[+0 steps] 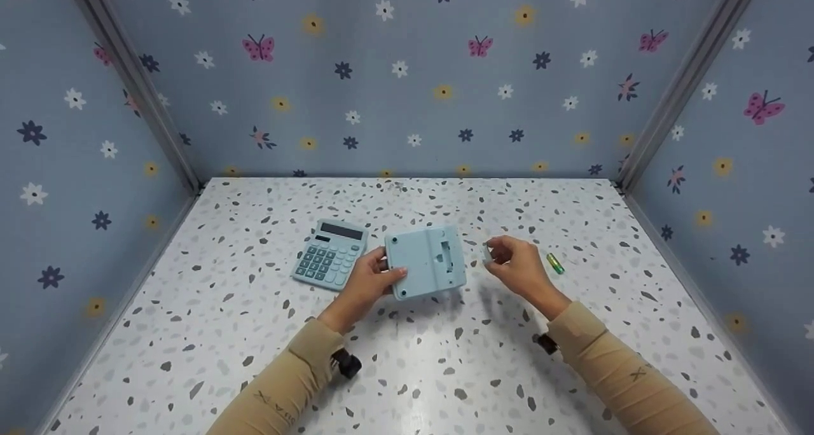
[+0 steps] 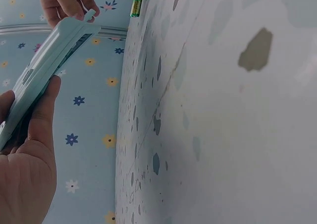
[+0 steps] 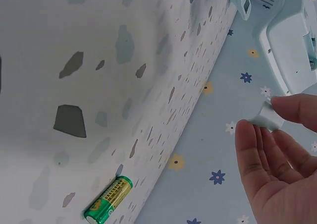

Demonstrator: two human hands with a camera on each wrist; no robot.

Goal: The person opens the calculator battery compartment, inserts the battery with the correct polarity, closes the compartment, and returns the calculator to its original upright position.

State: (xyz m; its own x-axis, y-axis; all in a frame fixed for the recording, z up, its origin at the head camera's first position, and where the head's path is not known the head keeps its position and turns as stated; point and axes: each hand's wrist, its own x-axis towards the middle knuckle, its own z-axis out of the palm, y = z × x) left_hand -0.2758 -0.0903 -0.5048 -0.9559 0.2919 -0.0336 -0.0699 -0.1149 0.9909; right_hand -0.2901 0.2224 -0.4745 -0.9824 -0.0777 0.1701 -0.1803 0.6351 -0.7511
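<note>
My left hand (image 1: pixel 367 281) grips a light blue calculator (image 1: pixel 416 263) by its left side, back face up and raised above the table. An uncovered battery slot (image 1: pixel 447 257) shows near its right edge. Between thumb and fingers my right hand (image 1: pixel 518 266) pinches a small light blue battery cover (image 3: pixel 269 117), just right of the calculator. A green and yellow battery (image 1: pixel 555 263) lies on the table beyond the right hand. In the left wrist view the held calculator (image 2: pixel 39 68) is seen edge-on, fingers beneath it.
A second light blue calculator (image 1: pixel 331 255) lies face up on the speckled table (image 1: pixel 407 371), left of the held one and partly behind the left hand. Flower-patterned panels (image 1: pixel 407 72) stand at the back and both sides.
</note>
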